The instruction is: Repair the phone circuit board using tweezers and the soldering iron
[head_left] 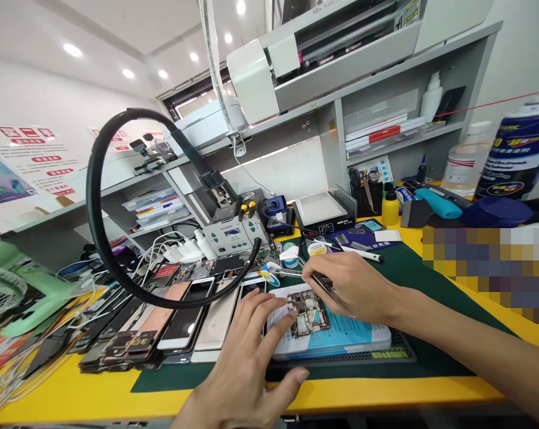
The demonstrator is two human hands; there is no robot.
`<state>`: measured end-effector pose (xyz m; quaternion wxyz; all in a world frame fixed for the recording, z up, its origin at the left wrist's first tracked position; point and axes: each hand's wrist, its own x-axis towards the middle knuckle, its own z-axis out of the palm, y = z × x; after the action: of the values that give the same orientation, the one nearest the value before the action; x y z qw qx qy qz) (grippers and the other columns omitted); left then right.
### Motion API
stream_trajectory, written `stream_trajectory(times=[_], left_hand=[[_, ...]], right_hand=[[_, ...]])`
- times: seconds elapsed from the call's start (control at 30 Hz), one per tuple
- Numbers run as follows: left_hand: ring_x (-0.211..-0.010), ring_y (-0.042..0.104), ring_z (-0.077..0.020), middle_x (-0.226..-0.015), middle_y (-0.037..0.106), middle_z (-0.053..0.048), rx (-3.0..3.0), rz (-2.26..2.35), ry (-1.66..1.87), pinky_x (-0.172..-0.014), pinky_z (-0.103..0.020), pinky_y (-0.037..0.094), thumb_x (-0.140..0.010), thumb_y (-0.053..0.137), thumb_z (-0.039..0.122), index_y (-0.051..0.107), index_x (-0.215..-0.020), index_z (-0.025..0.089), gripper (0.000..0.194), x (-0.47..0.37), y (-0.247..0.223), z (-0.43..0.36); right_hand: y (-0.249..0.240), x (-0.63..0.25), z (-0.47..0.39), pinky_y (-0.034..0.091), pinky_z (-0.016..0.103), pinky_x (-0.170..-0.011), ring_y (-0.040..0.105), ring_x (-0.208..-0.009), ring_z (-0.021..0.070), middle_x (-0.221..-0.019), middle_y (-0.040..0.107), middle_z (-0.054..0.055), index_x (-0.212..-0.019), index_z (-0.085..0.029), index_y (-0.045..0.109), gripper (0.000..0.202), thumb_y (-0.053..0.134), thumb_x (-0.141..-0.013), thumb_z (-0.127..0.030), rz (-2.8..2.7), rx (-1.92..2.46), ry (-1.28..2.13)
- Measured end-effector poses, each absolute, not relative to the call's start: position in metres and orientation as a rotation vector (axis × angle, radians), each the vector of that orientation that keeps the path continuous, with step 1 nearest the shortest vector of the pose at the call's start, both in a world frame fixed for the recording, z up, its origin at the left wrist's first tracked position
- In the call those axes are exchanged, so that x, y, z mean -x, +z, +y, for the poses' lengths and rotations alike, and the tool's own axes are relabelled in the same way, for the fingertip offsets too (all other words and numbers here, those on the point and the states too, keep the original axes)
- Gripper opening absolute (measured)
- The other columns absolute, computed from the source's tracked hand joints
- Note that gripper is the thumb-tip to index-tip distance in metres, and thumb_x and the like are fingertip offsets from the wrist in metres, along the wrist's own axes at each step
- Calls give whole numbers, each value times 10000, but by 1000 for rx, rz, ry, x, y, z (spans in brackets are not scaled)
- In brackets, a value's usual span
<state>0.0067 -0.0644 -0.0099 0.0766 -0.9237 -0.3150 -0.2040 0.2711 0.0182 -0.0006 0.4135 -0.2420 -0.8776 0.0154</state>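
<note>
A phone circuit board (311,313) lies on a pad wrapped in blue and white (354,330). My left hand (251,351) is open with its fingers spread, and one fingertip rests at the board's left edge. Above the board's right side, my right hand (354,280) is closed around slim metal tweezers (325,286). The tweezers point left, toward a small item with a blue and yellow label (270,276); whether the tips touch it I cannot tell. Under the pad is a dark perforated tray (403,348) on a green mat (448,333).
A black flexible hose (93,196) loops over the left side. Phones (186,316) and stacked boards lie left of my hand. Behind stand a control unit (229,235), a flat hot plate (323,208) and a yellow bottle (389,205). A spray can (513,149) stands right.
</note>
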Motion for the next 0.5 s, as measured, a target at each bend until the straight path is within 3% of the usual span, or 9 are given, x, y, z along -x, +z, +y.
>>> stream_trajectory(times=[0.13, 0.5], left_hand=[[-1402, 370, -396, -1467, 453, -199, 2733, -997, -612, -1137, -634, 436, -984, 609, 330, 528, -1414, 151, 473, -2, -5, -65], [-1434, 378, -410, -1529, 447, -189, 2733, -1060, -527, -1153, -671, 445, -989, 635, 423, 485, -1495, 195, 575, -6, -13, -55]], right_hand=[[1, -272, 19, 430, 304, -613, 668, -653, 199, -825, 741, 50, -987, -161, 665, 100, 572, -975, -125, -2217, 592, 80], [2, -273, 18, 452, 314, -641, 688, -708, 218, -834, 743, 66, -975, -164, 666, 130, 546, -978, -116, -2234, 641, 118]])
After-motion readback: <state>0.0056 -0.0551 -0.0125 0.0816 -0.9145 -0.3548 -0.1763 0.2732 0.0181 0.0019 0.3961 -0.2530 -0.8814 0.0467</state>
